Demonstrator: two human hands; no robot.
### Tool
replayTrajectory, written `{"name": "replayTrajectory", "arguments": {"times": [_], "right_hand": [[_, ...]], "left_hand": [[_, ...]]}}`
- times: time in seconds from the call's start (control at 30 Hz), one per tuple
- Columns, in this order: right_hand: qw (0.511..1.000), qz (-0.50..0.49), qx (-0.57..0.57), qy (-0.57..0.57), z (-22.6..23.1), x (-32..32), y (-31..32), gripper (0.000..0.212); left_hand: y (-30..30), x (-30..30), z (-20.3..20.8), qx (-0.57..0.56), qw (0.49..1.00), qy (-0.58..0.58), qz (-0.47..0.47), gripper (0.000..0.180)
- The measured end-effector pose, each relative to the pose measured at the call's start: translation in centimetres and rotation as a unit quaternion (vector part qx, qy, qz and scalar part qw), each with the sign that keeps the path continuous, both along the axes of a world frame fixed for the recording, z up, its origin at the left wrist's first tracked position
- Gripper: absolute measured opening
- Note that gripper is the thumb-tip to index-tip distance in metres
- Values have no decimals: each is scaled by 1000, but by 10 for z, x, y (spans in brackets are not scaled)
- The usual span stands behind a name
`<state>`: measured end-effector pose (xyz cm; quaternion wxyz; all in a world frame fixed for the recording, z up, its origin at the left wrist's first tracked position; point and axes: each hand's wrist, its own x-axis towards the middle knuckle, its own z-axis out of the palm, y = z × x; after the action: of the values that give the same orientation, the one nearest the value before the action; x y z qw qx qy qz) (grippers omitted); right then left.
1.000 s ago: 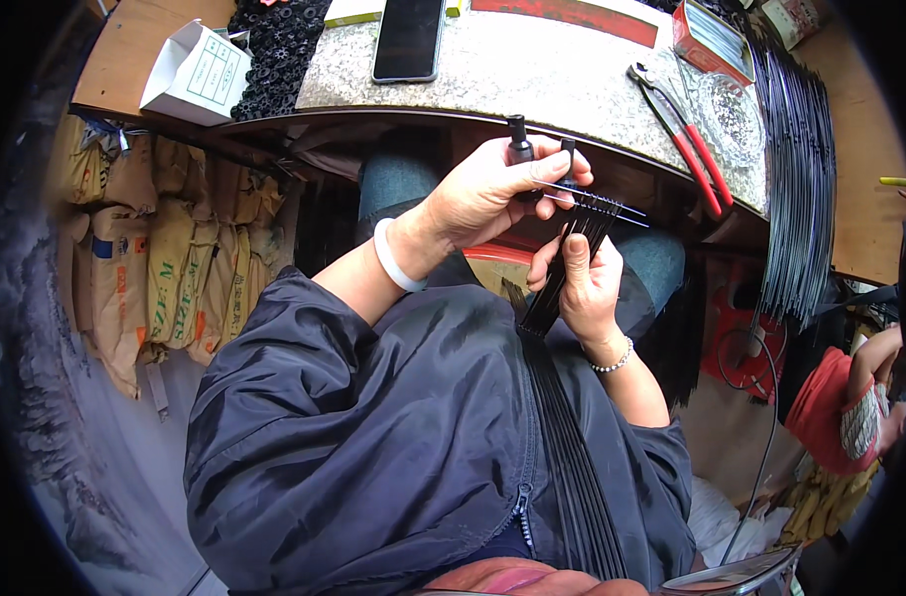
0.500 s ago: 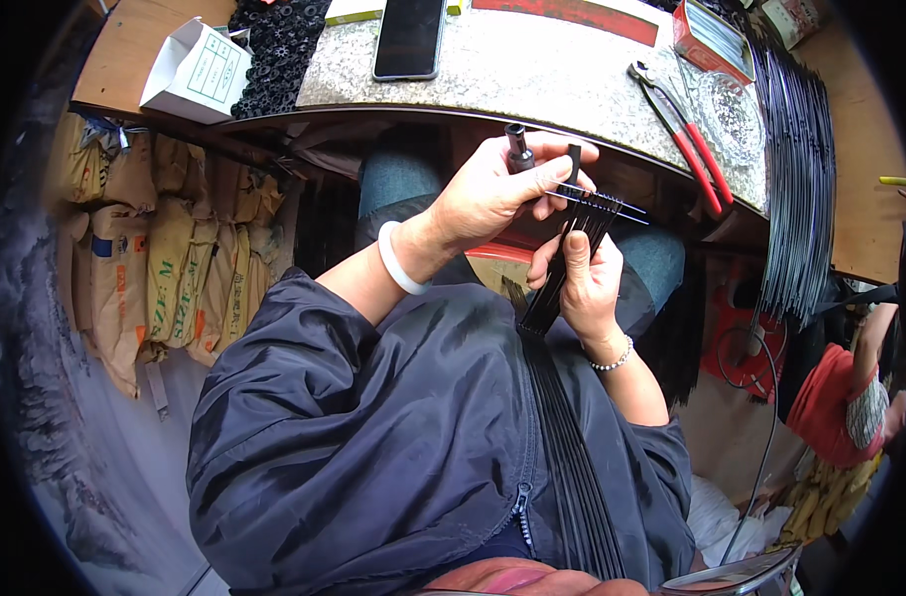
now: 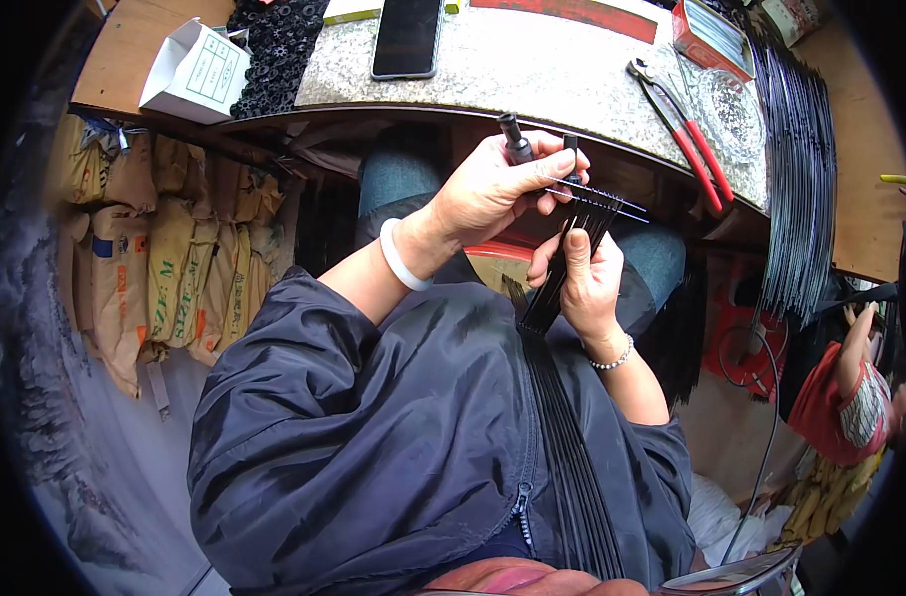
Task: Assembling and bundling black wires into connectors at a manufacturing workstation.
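Observation:
My left hand (image 3: 497,184) is closed around a dark tubular piece (image 3: 513,134), whose end sticks up by the thumb. Its thumb and fingers also pinch a thin wire (image 3: 627,208) by one end. Beside those fingertips stands a second short black tube (image 3: 570,149). Along the wire sit the tips of several slim black rods, apparently umbrella ribs (image 3: 552,298). My right hand (image 3: 589,278) grips them just below the wire, thumb on top. From there the ribs run down across my dark jacket in a fanned strip. My fingers hide how the wire end meets the tube.
On the table (image 3: 532,79) lie a phone (image 3: 407,38), red-handled pliers (image 3: 683,139), a clear glass dish (image 3: 728,104) and a box of thin rods (image 3: 713,40). Many black ribs (image 3: 798,179) hang over the right edge. A white carton (image 3: 197,74) stands left of small black parts (image 3: 274,50). Another person (image 3: 850,397) is at right.
My left hand has tilted slightly, and the tubular piece in it has shifted a little left and up. The short black tube has moved slightly. My right hand stays in place.

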<state>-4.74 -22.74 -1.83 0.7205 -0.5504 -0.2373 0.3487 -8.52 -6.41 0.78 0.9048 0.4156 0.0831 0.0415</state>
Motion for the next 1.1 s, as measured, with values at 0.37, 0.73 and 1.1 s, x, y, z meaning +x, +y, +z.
{"name": "replayTrajectory", "arguments": {"times": [0.37,0.73,1.1], "right_hand": [[1000,7,-9,17,2,0,0,37],[999,16,-10,29,1,1,-1,44],[999,-3,15,34,9,0,4,34]], "left_hand": [[-1,-5,3,106,994,-8,-4,23],[-3,-19,-13,41,998,-44,-9,53],[-6,-17,-15,2,999,-54,-3,43]]}}
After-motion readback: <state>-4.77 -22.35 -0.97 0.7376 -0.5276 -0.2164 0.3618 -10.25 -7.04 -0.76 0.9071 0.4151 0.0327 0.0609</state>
